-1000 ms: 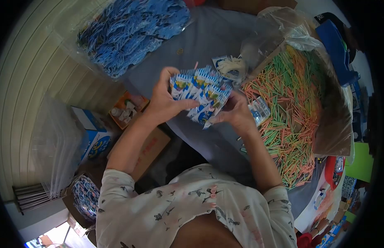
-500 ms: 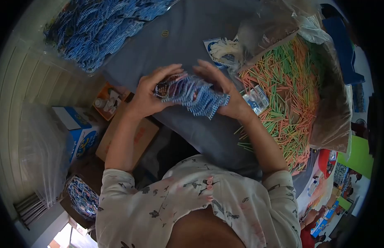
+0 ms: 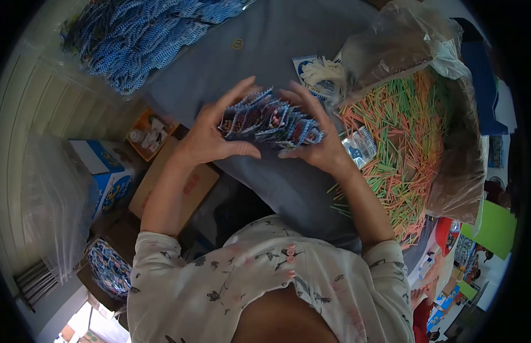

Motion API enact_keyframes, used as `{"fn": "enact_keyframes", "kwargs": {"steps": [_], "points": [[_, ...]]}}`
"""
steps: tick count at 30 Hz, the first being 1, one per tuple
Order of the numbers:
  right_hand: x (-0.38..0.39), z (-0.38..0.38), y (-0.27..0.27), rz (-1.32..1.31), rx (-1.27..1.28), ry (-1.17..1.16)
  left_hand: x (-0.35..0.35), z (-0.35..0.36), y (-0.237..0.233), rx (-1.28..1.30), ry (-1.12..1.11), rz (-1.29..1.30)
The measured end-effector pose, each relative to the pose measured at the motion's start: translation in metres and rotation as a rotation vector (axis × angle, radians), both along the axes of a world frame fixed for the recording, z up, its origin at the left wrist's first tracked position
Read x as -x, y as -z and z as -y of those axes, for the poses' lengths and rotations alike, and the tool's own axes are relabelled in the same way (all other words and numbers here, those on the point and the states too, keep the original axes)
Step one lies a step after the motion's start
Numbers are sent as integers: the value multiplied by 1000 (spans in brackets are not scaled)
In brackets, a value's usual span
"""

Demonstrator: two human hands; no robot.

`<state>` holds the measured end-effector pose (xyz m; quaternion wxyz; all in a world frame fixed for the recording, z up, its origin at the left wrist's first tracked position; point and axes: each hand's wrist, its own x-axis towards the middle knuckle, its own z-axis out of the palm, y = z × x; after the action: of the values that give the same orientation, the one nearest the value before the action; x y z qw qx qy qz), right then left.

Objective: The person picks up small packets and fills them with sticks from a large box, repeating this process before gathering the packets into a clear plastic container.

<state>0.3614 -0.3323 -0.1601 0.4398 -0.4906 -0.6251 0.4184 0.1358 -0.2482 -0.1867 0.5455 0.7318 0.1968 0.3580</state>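
A stack of small blue packets (image 3: 268, 120) with zigzag edges is held on edge between my two hands above the grey cloth. Small round pinkish and brown contents show through some of the packets' windows. My left hand (image 3: 211, 131) curves around the stack's left end, with the thumb along its lower side. At the right end, my right hand (image 3: 322, 137) grips the stack, fingers behind and thumb below. Beyond my right hand lie a white glove (image 3: 322, 71) and a blue-edged packet (image 3: 305, 63) partly under it.
A large heap of blue packets (image 3: 145, 40) lies at the far left. To the right, a plastic-lined box (image 3: 454, 183) holds green and orange sticks (image 3: 397, 154) and a loose packet (image 3: 360, 147). Rubber bands (image 3: 237, 44) rest on the grey cloth (image 3: 265, 43). Cartons (image 3: 191, 191) stand at lower left.
The packet stack has turned in my hands, so that the windowed faces show more than the blue edges. My left thumb now reaches along the stack's near side. The view has shifted slightly.
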Motion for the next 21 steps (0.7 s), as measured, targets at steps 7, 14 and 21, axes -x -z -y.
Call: {"fn": "enact_keyframes", "kwargs": {"steps": [7, 14, 21], "points": [[-6, -1, -19, 124, -75, -59, 11, 9, 2, 21, -82, -9], [2, -2, -51, 692, -231, -109, 6, 25, -32, -16, -147, -210], [9, -12, -59, 837, -71, -193, 0, 35, -52, -281, -211, -495]]}}
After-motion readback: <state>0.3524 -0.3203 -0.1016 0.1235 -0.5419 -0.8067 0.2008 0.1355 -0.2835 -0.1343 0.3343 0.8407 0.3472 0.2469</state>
